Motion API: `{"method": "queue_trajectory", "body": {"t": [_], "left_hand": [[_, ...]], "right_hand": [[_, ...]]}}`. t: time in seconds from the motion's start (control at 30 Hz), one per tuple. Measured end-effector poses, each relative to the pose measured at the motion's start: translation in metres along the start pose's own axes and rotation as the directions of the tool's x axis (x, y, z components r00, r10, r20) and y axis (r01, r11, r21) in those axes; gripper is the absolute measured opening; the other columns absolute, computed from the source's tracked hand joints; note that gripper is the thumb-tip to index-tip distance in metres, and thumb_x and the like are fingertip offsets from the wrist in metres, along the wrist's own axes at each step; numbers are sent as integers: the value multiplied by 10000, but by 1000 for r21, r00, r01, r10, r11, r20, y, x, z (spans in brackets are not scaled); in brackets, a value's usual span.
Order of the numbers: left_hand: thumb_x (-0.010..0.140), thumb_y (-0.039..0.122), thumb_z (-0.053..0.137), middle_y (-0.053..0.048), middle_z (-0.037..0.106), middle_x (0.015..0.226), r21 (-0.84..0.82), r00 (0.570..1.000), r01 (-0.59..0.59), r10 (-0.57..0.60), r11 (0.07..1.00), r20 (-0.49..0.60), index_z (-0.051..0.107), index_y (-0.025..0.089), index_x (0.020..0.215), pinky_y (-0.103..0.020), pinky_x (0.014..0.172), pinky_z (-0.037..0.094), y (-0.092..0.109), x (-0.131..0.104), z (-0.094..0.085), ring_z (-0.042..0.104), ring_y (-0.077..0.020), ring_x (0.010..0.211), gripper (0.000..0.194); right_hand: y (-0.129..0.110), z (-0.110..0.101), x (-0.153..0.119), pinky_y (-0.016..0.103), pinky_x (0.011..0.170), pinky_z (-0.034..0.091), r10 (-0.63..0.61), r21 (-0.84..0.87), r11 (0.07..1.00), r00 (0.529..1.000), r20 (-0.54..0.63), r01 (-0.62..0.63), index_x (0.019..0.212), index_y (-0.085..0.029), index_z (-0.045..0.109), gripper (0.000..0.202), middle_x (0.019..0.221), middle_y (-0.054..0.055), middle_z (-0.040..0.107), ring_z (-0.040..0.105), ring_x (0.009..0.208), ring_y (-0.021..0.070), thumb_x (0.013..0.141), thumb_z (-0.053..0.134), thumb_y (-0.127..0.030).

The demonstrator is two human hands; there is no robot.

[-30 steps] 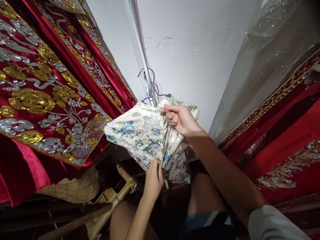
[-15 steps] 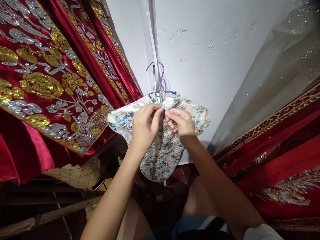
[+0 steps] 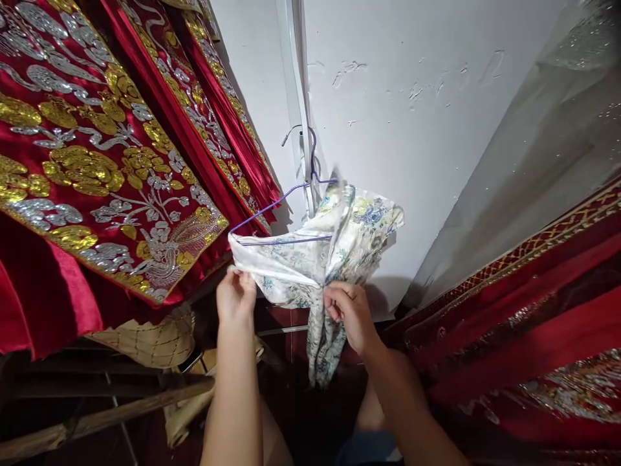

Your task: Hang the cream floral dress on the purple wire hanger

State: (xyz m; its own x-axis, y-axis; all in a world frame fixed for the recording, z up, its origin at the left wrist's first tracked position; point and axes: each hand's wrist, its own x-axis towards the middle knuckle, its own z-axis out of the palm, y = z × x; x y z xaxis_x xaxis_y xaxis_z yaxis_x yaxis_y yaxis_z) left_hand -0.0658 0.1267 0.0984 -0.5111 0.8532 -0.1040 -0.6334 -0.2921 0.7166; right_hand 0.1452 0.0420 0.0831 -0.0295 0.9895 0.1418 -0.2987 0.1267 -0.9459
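A white floral shirt (image 3: pixel 367 224) hangs from a purple wire hanger (image 3: pixel 272 206). Its right shoulder still covers the hanger, while the left end and lower bar of the hanger are bare at the left. My left hand (image 3: pixel 237 292) pinches the garment's edge just below the hanger's left corner. My right hand (image 3: pixel 350 312) is closed on the bunched front of the cloth, near its middle. Below that hand the rest of the shirt droops in folds.
Red cloths with gold and silver sequin flowers (image 3: pixel 87 168) hang at the left. A white wall (image 3: pixel 388 129) with a vertical strip (image 3: pixel 291 65) stands behind. More red decorated fabric (image 3: pixel 533 336) is at the right, and a wooden pole (image 3: pixel 97 417) lies lower left.
Both hands have moved down from the collar and apart, the left one farther left. The shirt has opened and come off the hanger's left side, baring the purple wire.
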Motion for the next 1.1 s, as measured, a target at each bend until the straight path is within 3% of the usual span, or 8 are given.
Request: {"method": "queue_trajectory", "body": {"t": [0.17,0.37,0.47,0.6,0.73,0.8,0.93,1.1], "left_hand": [[908,173,535,36,507,628,-2,979,168,-167,986,-113,516,158,704,-169,683,487,-59,-41,-19,535,-54,557,206],[751,344,779,-6,598,823,-43,968,153,-140,987,209,614,165,855,-201,736,481,-77,-104,-2,591,-109,761,264],[838,433,706,-11,566,810,97,881,169,-195,981,432,585,182,851,-213,696,449,-77,-141,12,555,-126,755,278],[971,374,531,-23,553,803,396,702,-164,-174,904,690,593,190,835,-251,758,438,-71,-176,22,528,-144,778,237],[978,280,509,-72,622,1030,465,496,-600,-153,651,855,670,236,1041,-375,1070,350,-52,-171,24,525,-227,1128,178],[956,288,544,-97,582,1244,471,494,-678,-126,564,860,626,274,1247,-420,1139,291,-39,-155,18,450,-261,1283,302],[943,457,535,-115,591,1321,593,530,-477,-326,648,783,572,276,1376,-407,1071,404,-19,-118,-8,526,-293,1243,471],[857,469,660,-77,730,1062,675,380,-407,-558,616,738,762,235,1044,-341,910,509,-6,-110,-34,650,-289,1017,317]], "right_hand": [[32,-27,-29,268,461,205,75,243,970,962,-262,-9,510,-200,485,359,440,-52,345,278,431,88,770,642,-391],[52,-81,-63,283,514,290,210,-53,972,948,-240,-229,496,-207,474,448,480,-32,369,331,474,114,804,664,-472],[45,-95,-59,288,545,347,206,-197,947,950,-234,-254,607,-207,590,452,552,-12,463,413,535,143,808,650,-607],[32,-87,-45,355,837,476,238,-43,968,959,-154,-247,901,-216,722,565,894,77,684,614,901,240,822,544,-747],[19,-59,-33,399,902,504,315,325,875,932,179,-359,1047,-214,718,736,995,113,708,638,1065,281,797,435,-846],[7,-48,-28,377,856,525,295,328,864,913,283,-381,1033,-207,719,642,948,99,716,663,1016,269,795,548,-778],[-24,-42,-15,328,712,529,343,48,898,762,549,-438,933,-164,728,347,784,46,706,684,768,228,686,817,-391],[-62,-47,13,279,641,491,255,-208,964,783,568,-164,807,-151,715,140,755,16,686,619,673,175,672,729,-186]]}}
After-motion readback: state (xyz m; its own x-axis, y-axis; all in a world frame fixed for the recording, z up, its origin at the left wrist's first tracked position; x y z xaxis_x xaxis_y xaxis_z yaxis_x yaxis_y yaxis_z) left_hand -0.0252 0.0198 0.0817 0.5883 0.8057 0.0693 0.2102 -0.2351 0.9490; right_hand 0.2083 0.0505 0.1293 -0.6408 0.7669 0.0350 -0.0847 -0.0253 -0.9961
